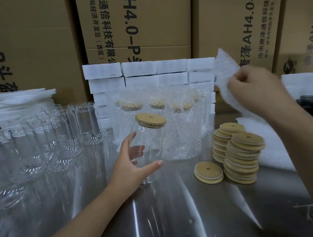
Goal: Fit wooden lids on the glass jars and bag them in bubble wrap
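My left hand point(131, 166) grips a clear glass jar point(151, 149) around its lower half and holds it tilted above the steel table. A round wooden lid point(150, 120) with a small hole sits on the jar's mouth. Up at the right, my right hand point(250, 88) pinches a white bubble wrap bag point(223, 69) and holds it in the air. Two stacks of wooden lids point(241, 156) stand on the table to the right of the jar, with a low pair of lids point(208, 172) in front of them. Several lidded jars in bubble wrap point(171, 120) stand behind the jar.
Many bare glass jars point(45, 140) crowd the left of the steel table point(181, 221). White foam blocks point(147, 71) are stacked at the back before tall cardboard boxes point(134, 21). More white bubble wrap point(264, 138) lies at the right, and foam sheets point(16, 97) at the far left.
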Demonstrator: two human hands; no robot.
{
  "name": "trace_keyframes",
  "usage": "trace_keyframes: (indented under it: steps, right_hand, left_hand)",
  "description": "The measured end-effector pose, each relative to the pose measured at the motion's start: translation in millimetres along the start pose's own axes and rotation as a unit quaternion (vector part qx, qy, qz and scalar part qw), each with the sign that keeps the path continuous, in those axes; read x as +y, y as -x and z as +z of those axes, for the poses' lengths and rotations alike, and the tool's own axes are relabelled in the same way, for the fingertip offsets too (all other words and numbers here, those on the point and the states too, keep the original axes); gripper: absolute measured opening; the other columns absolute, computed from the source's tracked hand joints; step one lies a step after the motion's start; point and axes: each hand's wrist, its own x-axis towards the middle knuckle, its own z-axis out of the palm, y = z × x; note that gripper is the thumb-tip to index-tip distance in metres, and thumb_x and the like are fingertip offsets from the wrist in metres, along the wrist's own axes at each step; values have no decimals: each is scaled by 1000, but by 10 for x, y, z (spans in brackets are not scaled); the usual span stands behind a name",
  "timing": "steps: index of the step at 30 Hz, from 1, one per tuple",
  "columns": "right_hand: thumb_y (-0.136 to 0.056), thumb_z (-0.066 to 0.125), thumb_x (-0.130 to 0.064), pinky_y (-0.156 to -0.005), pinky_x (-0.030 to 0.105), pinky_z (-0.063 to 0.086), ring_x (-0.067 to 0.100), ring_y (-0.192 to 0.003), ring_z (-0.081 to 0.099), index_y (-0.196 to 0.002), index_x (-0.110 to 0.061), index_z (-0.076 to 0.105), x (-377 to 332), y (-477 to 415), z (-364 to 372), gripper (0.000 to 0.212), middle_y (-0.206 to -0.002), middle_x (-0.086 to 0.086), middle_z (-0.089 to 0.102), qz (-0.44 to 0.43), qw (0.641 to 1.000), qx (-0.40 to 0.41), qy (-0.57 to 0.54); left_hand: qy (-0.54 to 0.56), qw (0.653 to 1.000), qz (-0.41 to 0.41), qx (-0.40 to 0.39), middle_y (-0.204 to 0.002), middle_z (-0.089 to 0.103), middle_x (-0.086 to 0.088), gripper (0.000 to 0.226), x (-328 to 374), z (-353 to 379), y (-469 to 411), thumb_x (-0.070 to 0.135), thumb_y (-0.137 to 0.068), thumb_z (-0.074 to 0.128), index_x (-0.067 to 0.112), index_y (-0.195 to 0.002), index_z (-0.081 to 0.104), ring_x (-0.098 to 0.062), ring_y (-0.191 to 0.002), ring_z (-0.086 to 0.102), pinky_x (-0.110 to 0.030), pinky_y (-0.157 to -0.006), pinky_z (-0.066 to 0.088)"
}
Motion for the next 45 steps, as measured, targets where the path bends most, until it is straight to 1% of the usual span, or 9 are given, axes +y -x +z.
trace_keyframes:
  steps: [4, 8, 13, 18, 22, 30, 37, 41, 45]
  right_hand:
    - [-94, 48, -32, -59, 27, 39, 18, -69, 54, -86, -12, 59, -373, 397, 417, 24, -80, 2, 60, -51, 960, -274, 9]
    - [-95, 45, -35, -70, 29, 38, 26, -100, 58, -104, -17, 56, -442, 705, 1171, 23, -110, 7, 61, -88, 904, -401, 116]
    - [-100, 36, -26, -71, 32, 36, 30, -98, 57, -109, -10, 53, -285, 847, 1657, 25, -111, 12, 61, -129, 916, -368, 93]
    - [-93, 38, -61, -69, 29, 40, 14, -82, 56, -82, -24, 54, -156, 813, 1649, 42, -83, -6, 60, -87, 912, -401, -31]
    - [-61, 51, -83, -65, 24, 41, 3, -81, 56, -91, -33, 51, -103, 768, 1558, 58, -89, -14, 58, -63, 900, -428, -48]
    - [-72, 66, -50, -57, 23, 38, 5, -72, 54, -83, -30, 43, -97, 802, 1554, 33, -83, -11, 58, -86, 915, -392, -52]
    - [-83, 64, -24, -69, 34, 50, 21, -77, 63, -73, -19, 51, -101, 735, 1546, 17, -83, 3, 67, 12, 942, -302, -142]
    - [-84, 66, -12, -51, 41, 45, 25, -56, 54, -68, -15, 48, -60, 729, 1554, 25, -65, 7, 55, 54, 927, -291, -230]
    - [-81, 66, -5, -53, 49, 50, 38, -63, 64, -73, -10, 53, -51, 712, 1566, 16, -73, 17, 59, 67, 921, -296, -244]
  left_hand:
    - [19, 999, 10, 43, -115, 58, 15, 96, -3, -5, -17, 58, -44, 84, 64, -123, 30, 13, -107, 54, -17, -90, 43]
    - [44, 992, 22, 113, -117, 57, 12, 91, -11, -31, -49, 44, -52, 83, 60, -125, 31, 3, -111, 55, -29, -97, 46]
    - [64, 983, 25, 170, -119, 55, 13, 98, -2, -99, -68, 45, -55, 84, 50, -136, 28, -2, -112, 55, -38, -101, 46]
    - [78, 978, 30, 192, -119, 54, 14, 97, 51, -99, -52, 49, -56, 81, 48, -136, 27, -2, -113, 54, -39, -101, 46]
    - [83, 976, 40, 197, -120, 53, 18, 97, 85, -100, -34, 51, -57, 83, 49, -136, 26, 2, -113, 52, -35, -99, 45]
    - [107, 969, 55, 215, -122, 58, 10, 90, 199, -82, -20, 50, -56, 83, 55, -129, 30, -3, -114, 57, -39, -102, 47]
    - [228, 956, 66, 172, -102, 68, -1, 87, 298, 52, 23, 42, -55, 79, 34, -132, 39, -8, -92, 69, -21, -72, 55]
    - [235, 964, 55, 115, -91, 71, 0, 74, 296, 136, 67, 35, -56, 79, 34, -122, 44, -9, -85, 70, -36, -82, 57]
    - [200, 975, 42, 86, -103, 68, -6, 83, 296, 161, 89, 48, -50, 75, 36, -124, 41, -5, -90, 68, -38, -85, 54]
